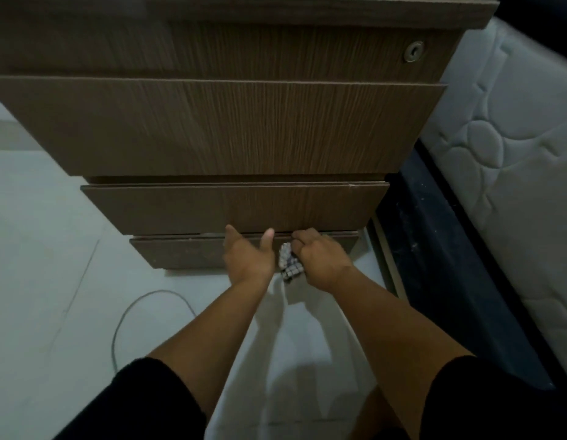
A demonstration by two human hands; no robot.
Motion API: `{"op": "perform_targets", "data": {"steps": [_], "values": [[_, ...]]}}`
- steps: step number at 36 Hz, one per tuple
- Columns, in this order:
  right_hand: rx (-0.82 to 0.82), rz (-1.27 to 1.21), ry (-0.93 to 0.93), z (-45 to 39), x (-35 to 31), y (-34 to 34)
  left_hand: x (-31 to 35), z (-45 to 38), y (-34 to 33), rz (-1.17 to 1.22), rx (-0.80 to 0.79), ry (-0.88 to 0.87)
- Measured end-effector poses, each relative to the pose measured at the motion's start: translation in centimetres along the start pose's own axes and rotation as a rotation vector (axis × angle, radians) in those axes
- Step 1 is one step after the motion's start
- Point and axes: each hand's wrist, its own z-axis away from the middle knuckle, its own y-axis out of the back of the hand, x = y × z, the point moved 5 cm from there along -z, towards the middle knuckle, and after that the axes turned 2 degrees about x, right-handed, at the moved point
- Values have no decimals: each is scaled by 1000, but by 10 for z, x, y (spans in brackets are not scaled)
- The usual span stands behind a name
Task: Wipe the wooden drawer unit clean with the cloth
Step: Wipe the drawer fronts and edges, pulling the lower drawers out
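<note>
Drawer unit (231, 128) between mattress (510, 138) and cable (142, 306).

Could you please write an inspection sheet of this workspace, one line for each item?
Surface: pale floor, bare around the unit.
Job's things: wooden drawer unit, several drawer fronts sticking out by different amounts; round lock on the top front; checked cloth bunched up at the lowest drawer.
Clutter: nothing seen.
Hands: left hand open, fingers at the gap above the lowest drawer; right hand closed on the cloth.
Cables: one grey cable looping on the floor to the left.
Surroundings: quilted white mattress on a dark base to the right.
</note>
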Motion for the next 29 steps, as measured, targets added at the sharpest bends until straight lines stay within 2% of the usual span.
{"op": "perform_targets", "data": {"steps": [6, 11, 14, 19, 29], "values": [[-87, -47, -32, -10, -14, -6, -40, -37, 20, -433, -92, -199], [-135, -81, -108, -14, -17, -6, -49, -59, 21, -664, -181, -263], [-116, -129, -164, -16, -17, -4, -50, -62, 23, -782, -170, -310], [-74, -162, -238, -15, -19, -5, -52, -54, 26, -855, -178, -338], [-113, -125, -233, 1, -28, -9, -58, -38, 36, -866, -164, -366]]}}
